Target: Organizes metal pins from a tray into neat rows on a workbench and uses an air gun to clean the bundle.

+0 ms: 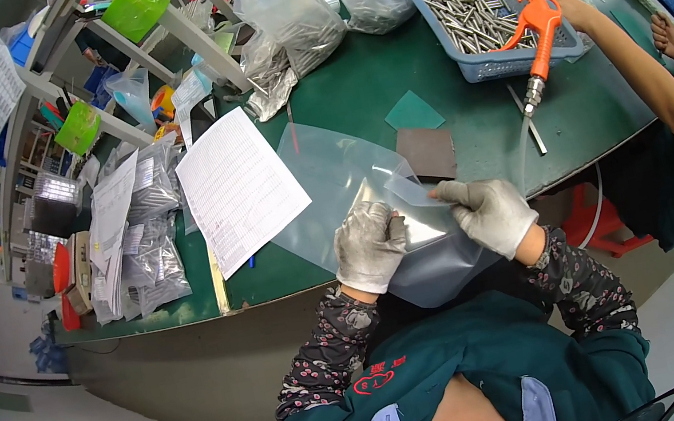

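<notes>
A large clear plastic bag (329, 162) lies on the green table top and hangs over its front edge towards me. My left hand (371, 248), in a grey-white glove, is closed on the bag near the table edge, its fingers curled. To its right my right hand (491, 215), gloved alike, pinches the plastic between thumb and fingers. A raised fold of the film stands between the two hands. Just beyond them are a dark grey square pad (426, 152) and a green square sheet (413, 112). Whether the bag holds anything I cannot make out.
Printed sheets (241, 187) and bagged parts (156, 269) lie left. A blue basket of metal pins (469, 65) stands far right, an orange air gun (540, 26) at its rim. A co-worker's arm (635, 59) reaches there. Filled bags (289, 16) stand behind.
</notes>
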